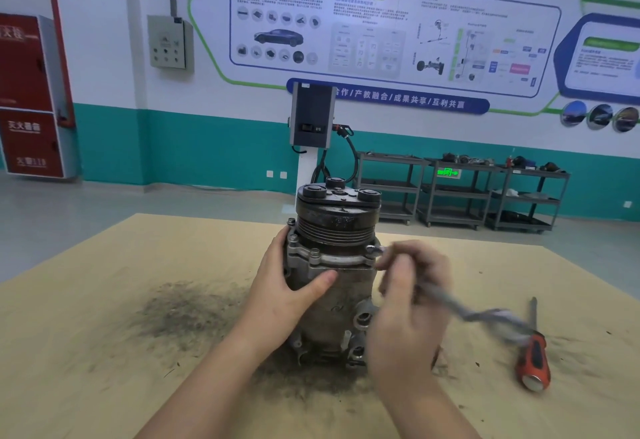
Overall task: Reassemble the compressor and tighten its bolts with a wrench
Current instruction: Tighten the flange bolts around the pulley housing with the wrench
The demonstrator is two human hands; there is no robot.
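I am steadying the compressor with my left hand, which is wrapping round its upper body: the thumb is lying across the front of the casing just under the flange, and the other fingers are curling away behind the left side where I cannot see them. The compressor is standing upright on its rear end in the middle of the tabletop, pulley end up, in a patch of dark grit.

My right hand is gripping the wrench, fingers closing round the shaft near its head. The head is sitting at the bolt on the right edge of the flange; the shaft is blurring out toward the lower right, so I cannot tell exactly how it is seating on the bolt. Two more bolts are showing along the front left of the flange.

I am judging the compressor to be heavy, rigid cast metal, so it is not going to flex, but standing on end it looks top-heavy and could twist or tip under the wrench's pull. The casing looks grimy and possibly greasy, so the better hold is up by the flange and lugs, where my left hand can brace against edges rather than the smooth barrel. The wrench is thin, hard steel and could slip off the bolt if it is sitting crooked.

A screwdriver with an orange and black handle is lying on the tabletop to the right, well apart from the compressor
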